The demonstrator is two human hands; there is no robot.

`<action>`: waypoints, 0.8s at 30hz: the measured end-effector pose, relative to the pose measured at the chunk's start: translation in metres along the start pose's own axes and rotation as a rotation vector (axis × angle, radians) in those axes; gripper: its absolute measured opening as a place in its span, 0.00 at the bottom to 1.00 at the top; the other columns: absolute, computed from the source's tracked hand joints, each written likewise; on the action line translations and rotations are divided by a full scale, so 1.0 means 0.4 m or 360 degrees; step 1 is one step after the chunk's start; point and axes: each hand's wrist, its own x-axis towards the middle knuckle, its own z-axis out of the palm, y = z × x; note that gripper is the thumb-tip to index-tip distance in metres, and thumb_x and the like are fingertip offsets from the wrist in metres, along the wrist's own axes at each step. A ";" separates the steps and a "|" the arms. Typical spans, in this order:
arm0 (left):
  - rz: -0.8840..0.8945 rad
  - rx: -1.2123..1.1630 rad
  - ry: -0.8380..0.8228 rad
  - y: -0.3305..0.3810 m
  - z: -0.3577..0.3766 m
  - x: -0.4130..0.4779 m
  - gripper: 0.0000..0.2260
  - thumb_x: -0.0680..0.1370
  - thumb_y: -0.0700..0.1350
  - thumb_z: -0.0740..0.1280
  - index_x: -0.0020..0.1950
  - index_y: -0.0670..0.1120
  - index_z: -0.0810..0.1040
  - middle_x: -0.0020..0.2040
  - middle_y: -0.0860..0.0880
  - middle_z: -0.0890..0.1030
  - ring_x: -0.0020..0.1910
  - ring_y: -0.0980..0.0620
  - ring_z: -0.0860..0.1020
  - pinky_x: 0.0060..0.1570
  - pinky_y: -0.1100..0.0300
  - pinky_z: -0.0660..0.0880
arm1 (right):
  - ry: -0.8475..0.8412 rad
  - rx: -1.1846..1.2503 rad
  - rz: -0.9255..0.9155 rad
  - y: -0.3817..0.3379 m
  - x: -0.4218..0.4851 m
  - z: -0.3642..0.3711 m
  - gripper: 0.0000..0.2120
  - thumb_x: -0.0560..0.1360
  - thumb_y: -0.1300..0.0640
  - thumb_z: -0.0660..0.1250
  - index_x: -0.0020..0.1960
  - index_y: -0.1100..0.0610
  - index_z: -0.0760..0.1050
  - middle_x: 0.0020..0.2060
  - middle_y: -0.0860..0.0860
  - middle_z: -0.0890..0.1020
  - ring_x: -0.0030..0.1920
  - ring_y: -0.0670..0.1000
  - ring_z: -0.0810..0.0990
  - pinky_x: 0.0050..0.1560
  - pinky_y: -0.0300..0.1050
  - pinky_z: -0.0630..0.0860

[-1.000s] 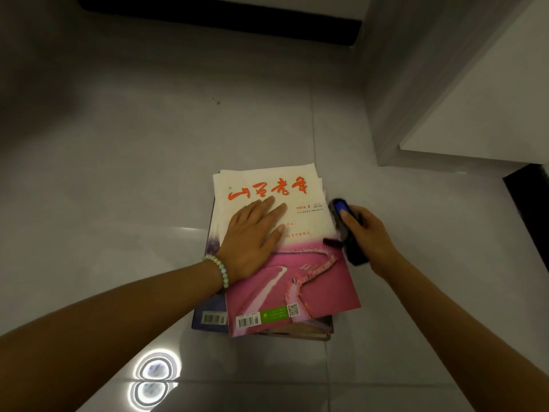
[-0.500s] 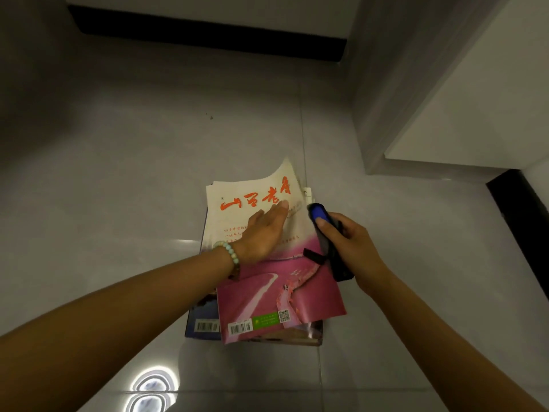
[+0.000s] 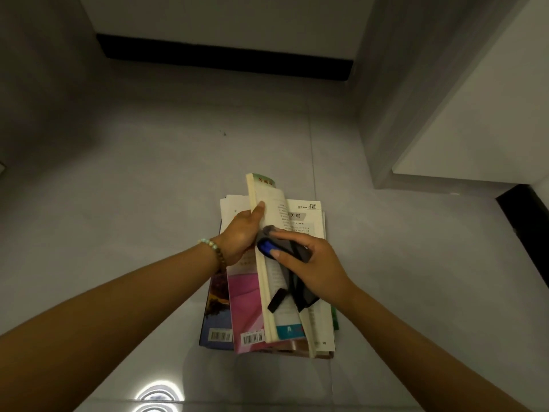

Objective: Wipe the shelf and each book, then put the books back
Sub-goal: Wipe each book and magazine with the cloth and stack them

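Head view: a second ago the left hand [image 3: 240, 236] lay flat on the shut pink magazine [image 3: 246, 295]. Now the magazine stands open. This hand grips the raised half, thumb on the cream page edges and fingers hidden behind the cover. The half is tipped up on edge between the two hands.

The right hand [image 3: 315, 266], which hovered just beside the magazine before, now curls round the grey cloth [image 3: 294, 248]. It presses the cloth onto the bared printed page [image 3: 300, 215], close to the fold and touching the left hand's heel.

The magazine tops the stack of books [image 3: 215, 307] on the floor [image 3: 148, 173] beneath both hands.

The wiping seems to have passed from the cover to the inside, so this book is likely part done. The books under it look untouched, and nothing has gone back to a shelf.
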 end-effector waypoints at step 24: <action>-0.0017 0.0208 -0.0112 -0.057 -0.194 0.031 0.17 0.83 0.51 0.52 0.67 0.46 0.69 0.58 0.44 0.79 0.53 0.48 0.80 0.42 0.58 0.80 | 0.0358 -0.0255 -0.0054 0.050 0.181 -0.044 0.16 0.75 0.59 0.69 0.63 0.57 0.77 0.57 0.48 0.80 0.59 0.47 0.78 0.61 0.32 0.72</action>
